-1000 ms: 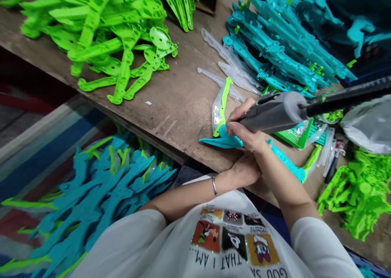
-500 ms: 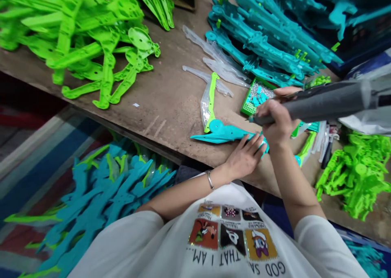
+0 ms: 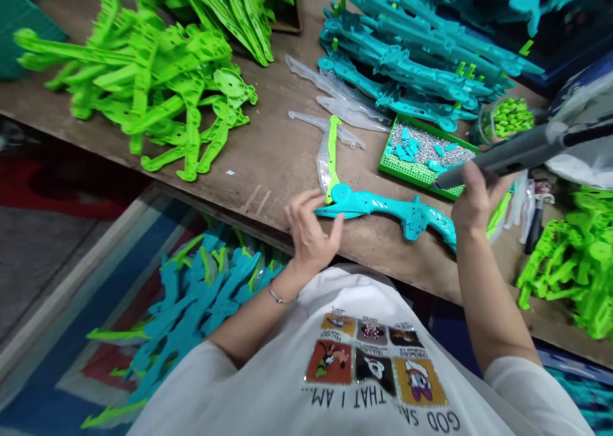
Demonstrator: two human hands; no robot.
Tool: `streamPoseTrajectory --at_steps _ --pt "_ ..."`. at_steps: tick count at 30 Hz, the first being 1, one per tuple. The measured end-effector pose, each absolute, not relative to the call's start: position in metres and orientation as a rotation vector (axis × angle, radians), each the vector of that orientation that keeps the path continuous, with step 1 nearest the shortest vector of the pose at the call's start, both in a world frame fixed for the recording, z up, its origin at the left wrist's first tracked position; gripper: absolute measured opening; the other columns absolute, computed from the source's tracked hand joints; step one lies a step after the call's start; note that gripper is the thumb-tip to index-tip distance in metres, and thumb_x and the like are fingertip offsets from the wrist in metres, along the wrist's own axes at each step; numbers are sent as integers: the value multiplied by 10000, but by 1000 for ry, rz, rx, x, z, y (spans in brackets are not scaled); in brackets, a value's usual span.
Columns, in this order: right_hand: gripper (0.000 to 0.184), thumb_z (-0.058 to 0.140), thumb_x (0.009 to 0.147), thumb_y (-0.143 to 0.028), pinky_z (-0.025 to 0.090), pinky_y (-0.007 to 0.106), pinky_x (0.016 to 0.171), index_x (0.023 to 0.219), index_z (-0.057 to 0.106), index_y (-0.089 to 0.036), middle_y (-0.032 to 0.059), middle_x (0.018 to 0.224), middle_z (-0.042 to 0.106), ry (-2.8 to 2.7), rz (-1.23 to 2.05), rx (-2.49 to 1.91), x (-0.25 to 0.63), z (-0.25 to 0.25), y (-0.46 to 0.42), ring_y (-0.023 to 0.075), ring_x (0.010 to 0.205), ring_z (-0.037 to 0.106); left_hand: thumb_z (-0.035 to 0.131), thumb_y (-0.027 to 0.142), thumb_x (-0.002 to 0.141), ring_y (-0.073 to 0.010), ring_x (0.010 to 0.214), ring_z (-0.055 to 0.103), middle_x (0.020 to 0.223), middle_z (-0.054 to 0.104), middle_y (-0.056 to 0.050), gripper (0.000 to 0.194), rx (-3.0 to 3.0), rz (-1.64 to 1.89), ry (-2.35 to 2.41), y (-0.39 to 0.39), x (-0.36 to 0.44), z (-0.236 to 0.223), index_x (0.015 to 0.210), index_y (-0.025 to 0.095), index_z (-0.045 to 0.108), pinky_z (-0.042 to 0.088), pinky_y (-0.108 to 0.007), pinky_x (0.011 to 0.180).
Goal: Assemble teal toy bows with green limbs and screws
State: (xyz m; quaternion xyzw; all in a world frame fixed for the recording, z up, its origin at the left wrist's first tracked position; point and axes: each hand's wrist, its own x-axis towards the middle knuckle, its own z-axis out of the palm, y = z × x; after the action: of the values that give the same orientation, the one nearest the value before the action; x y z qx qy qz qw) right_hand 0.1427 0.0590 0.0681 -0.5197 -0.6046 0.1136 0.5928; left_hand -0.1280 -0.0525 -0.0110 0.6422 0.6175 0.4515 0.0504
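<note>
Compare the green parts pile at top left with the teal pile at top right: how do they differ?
The green pile is lime, and its flat parts lie loose, crossing at all angles. The teal pile is turquoise, and its long parts lie mostly parallel, some with small green pegs on them. The green pile sits beyond the left hand, the teal pile beyond the green tray. Both are moulded plastic on the wooden bench.

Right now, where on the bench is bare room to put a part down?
Bare wood lies between the green parts pile and the clear blades, down to the bench edge left of the left hand. The right side around the screw tray is crowded.
</note>
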Motion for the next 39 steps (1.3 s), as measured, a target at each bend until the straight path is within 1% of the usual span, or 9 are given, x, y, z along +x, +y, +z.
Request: streamPoseTrajectory --at_steps 4,9,12,18,25,28,31,34,39 --pt "578 627 848 -543 311 717 1153 1406 570 -402 68 1600 419 -1550 -202 -1261 113 78 27 466 1591 189 698 503 930 -353 1210 556 1249 621 -166 492 1875 966 1975 -52 -168 -9 1264 167 568 430 -530 1062" --pt "641 664 801 -267 440 656 1102 1432 552 -234 162 1400 620 -2519 560 -1210 73 65 22 433 1341 531 579 328 999 -287 1038 606 1038 672 -95 151 1868 795 1855 -52 -179 -10 1032 197 647 475 -456 957" --pt "600 637 817 -210 481 578 1076 1411 569 -170 177 1324 674 -2620 745 -1261 66 55 32 390 1253 608 609 309 972 -230 919 656 957 694 -58 117 1533 958 1720 -54 -173 -9 1010 204 644 513 -404 904" --pt "556 645 837 -160 504 483 1090 1389 597 -206 117 1329 702 -2420 884 -1150 69 58 31 313 1257 650 862 392 770 -197 1033 724 1150 748 -46 526 480 1378 1066 -62 -134 2 1210 217 631 572 -372 974" --pt "524 723 826 -219 541 486 1001 1338 611 -217 123 1253 703 -2493 881 -1136 65 72 28 320 1177 667 909 498 738 -204 911 751 998 803 -68 427 257 1271 990 -60 -116 8 965 154 798 600 -377 917" --pt "639 824 792 -392 531 507 1035 1365 612 -208 130 1310 701 -2488 1161 -1125 57 75 47 331 1206 665 911 482 739 -197 858 760 944 809 -65 399 242 1305 1019 -61 -117 5 940 152 811 612 -373 897" --pt "674 770 841 -573 563 448 994 1374 629 -186 133 1304 722 -2193 1569 -1246 33 66 73 285 1147 697 925 480 715 -195 787 762 891 807 -58 401 247 1329 1086 -61 -117 1 907 148 810 628 -389 871" --pt "571 746 848 -618 584 357 867 1207 714 -175 97 1197 765 -1884 1822 -1294 -1 51 92 223 992 711 926 498 709 -202 776 772 902 810 -69 425 278 1331 1130 -62 -117 -3 905 141 809 635 -395 874" --pt "466 938 635 -472 543 287 680 892 701 -164 13 830 747 -1645 2148 -1140 -35 40 97 158 728 649 909 544 718 -218 744 780 850 803 -76 458 347 1265 1161 -62 -124 -8 889 131 806 647 -397 845"
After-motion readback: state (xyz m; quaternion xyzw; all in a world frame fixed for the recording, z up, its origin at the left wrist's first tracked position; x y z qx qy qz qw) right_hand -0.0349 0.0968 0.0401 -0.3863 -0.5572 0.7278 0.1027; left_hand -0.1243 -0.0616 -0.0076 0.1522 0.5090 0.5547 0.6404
